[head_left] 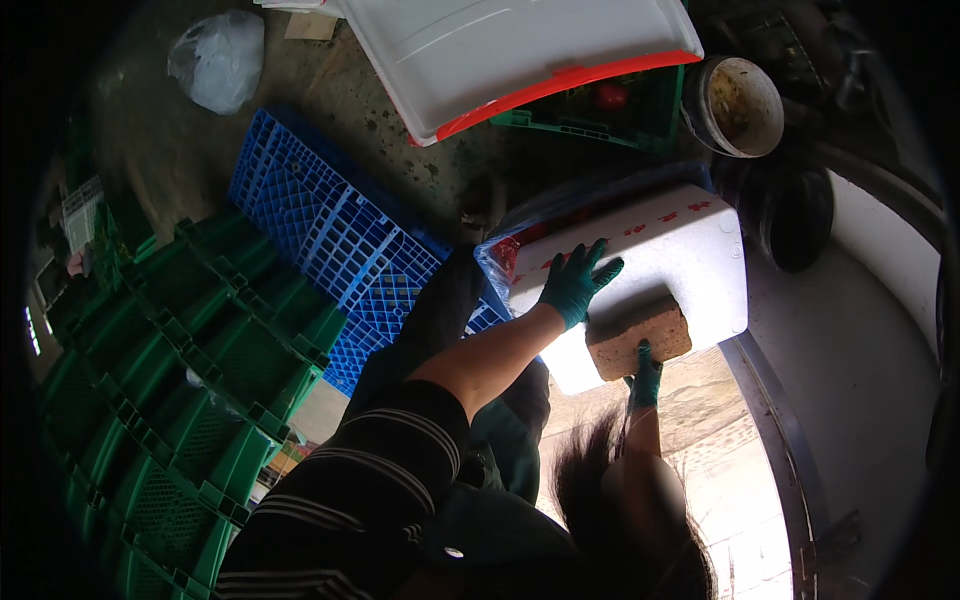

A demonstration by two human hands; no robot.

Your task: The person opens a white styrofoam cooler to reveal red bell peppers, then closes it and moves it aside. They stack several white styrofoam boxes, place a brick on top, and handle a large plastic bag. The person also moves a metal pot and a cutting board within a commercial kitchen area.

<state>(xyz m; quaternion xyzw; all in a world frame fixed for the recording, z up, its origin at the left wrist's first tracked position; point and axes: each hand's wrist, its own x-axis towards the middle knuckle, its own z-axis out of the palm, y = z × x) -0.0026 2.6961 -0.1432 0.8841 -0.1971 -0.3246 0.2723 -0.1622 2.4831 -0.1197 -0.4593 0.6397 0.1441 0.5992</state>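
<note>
Brick (645, 336) at near side of box (690, 262), right hand (646, 378) clasping it; left hand (576, 285), spread, gripping nothing, seemingly steadies box.

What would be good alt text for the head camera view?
A person's gloved left hand rests spread on a white foam piece, while the gloved right hand holds a brick over it. Green crates fill the left side, with a blue pallet beside them; a bucket is at upper right.
</note>
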